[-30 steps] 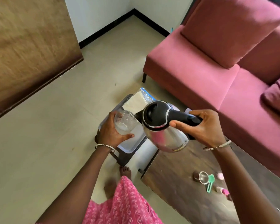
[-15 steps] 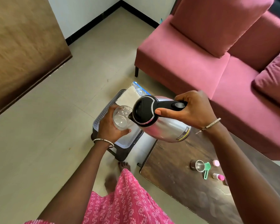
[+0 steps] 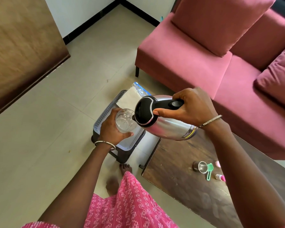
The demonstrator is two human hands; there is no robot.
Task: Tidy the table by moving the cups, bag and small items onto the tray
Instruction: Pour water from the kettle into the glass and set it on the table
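Observation:
My left hand (image 3: 111, 129) grips a clear glass cup (image 3: 124, 120) above the grey perforated tray (image 3: 104, 114). My right hand (image 3: 187, 107) holds the black handle of a steel kettle (image 3: 164, 127), tipped on its side with its spout against the cup's rim. A clear bag with a blue edge (image 3: 133, 94) lies at the tray's far end. On the dark wooden table (image 3: 179, 186) sit a small steel cup (image 3: 200, 166), a green scoop (image 3: 209, 171) and two small pink-capped bottles (image 3: 220, 177), partly hidden by my right arm.
The tray rests on a dark stool (image 3: 122, 155) left of the table. A pink sofa (image 3: 204, 60) stands behind the table. A brown wooden panel (image 3: 20, 46) fills the upper left. My feet (image 3: 113, 185) stand on the tiled floor by the stool.
The kettle has tipped further over, from slanted to lying nearly sideways, with its spout at the cup. My left hand keeps the cup over the tray.

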